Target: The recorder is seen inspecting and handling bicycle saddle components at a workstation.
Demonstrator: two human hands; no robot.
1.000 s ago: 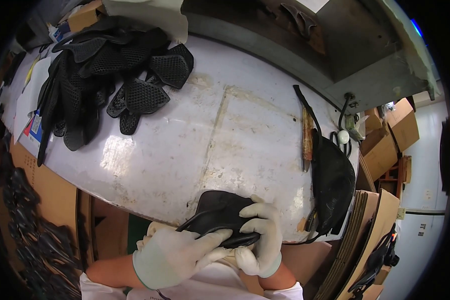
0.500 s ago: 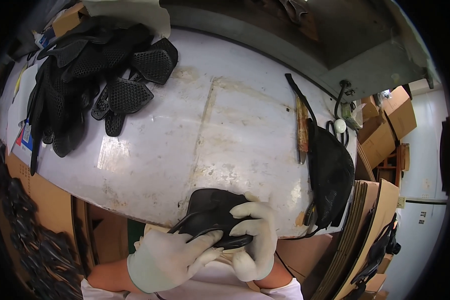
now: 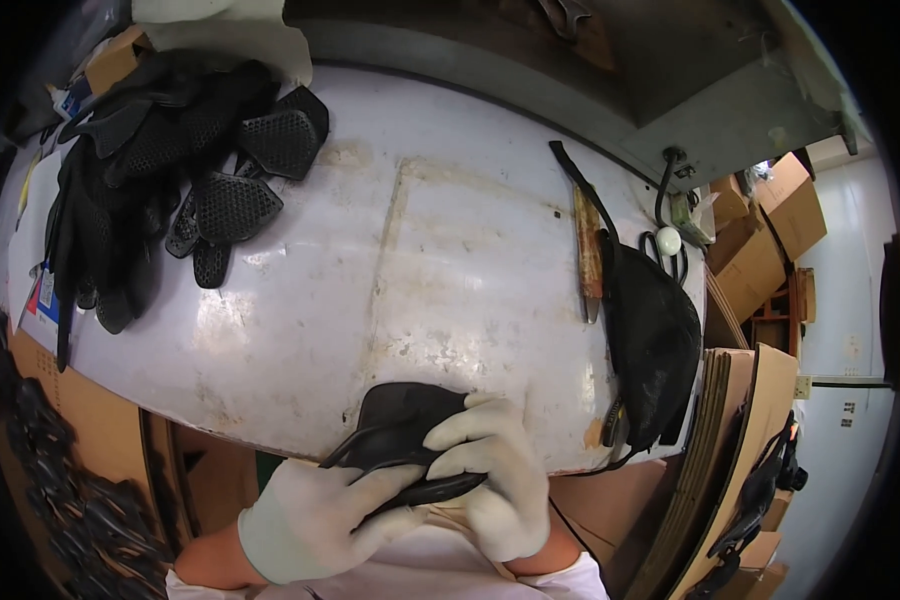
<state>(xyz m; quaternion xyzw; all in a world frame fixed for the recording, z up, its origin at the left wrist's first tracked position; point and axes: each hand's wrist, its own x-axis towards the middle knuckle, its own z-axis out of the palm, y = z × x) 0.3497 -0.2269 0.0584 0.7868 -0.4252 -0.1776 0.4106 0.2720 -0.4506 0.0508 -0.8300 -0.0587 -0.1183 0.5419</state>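
Note:
At the table's front edge I hold a black, curved moulded piece (image 3: 402,408) with a smooth surface and a raised fold across it; its exact kind is not clear. My left hand (image 3: 315,515), in a pale glove, is closed on its near left side, with fingers tucked under the fold. On its right side, the gloved fingers of my right hand (image 3: 492,465) are bent over the top and press on it. Parts of the piece are hidden beneath both hands.
Black honeycomb-textured pieces (image 3: 235,207) lie heaped at the far left of the white table (image 3: 470,310). A worn knife-like tool (image 3: 588,255) and a black pouch (image 3: 655,345) are on the right. Cardboard sheets (image 3: 715,440) stand beyond; several black parts (image 3: 100,530) sit low at left.
My right hand has slid leftward over the piece, its fingers now covering more of the top. The piece has shifted slightly left in the picture, and the whole view has shifted a little.

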